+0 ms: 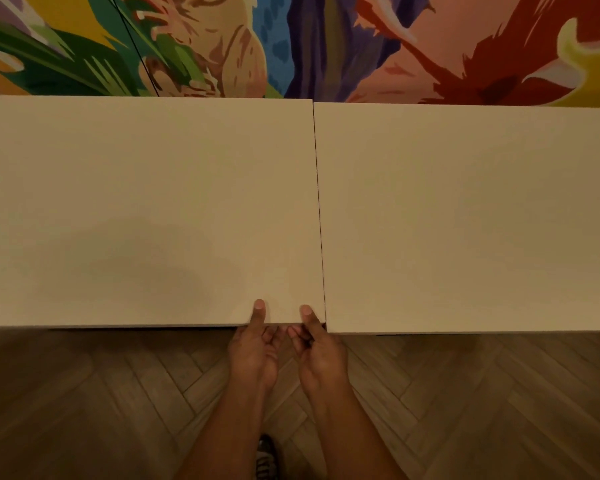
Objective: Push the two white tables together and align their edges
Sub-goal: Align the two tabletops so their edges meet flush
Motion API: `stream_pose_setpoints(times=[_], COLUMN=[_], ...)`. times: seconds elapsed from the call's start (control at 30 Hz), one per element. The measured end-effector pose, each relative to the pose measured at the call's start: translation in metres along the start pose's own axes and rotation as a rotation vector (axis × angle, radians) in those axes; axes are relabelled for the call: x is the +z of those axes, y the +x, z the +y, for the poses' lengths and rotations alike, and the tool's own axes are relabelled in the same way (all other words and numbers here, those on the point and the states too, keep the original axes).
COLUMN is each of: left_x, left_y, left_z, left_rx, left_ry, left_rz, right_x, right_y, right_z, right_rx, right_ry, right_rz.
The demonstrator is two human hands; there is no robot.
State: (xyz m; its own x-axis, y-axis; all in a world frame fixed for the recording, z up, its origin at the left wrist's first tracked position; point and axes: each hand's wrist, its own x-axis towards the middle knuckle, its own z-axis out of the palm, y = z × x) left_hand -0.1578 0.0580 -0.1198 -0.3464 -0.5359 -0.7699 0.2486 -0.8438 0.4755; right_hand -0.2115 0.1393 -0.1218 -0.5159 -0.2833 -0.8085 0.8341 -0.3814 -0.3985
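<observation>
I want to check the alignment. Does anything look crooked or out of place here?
Yes. The left white rectangular table sits slightly farther from the person than the right white rectangular table: near and far edges step at the thin dark seam. Both hands grip the left table's corner.

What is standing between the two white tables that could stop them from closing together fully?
Nothing visible. Only a thin dark seam separates the left table from the right table; both tops are bare, and both hands grip the left table's near edge.
</observation>
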Motion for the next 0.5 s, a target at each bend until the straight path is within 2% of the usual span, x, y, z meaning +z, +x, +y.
stream_pose_setpoints(times=[0.5], left_x=[-0.015], left_y=[0.003], left_z=[0.0], left_rx=[-0.03], left_ry=[0.015], left_rz=[-0.044], right_x=[-0.008], right_y=[-0.001], right_z=[0.004], right_rx=[0.009], right_ry=[-0.007], right_rz=[-0.074])
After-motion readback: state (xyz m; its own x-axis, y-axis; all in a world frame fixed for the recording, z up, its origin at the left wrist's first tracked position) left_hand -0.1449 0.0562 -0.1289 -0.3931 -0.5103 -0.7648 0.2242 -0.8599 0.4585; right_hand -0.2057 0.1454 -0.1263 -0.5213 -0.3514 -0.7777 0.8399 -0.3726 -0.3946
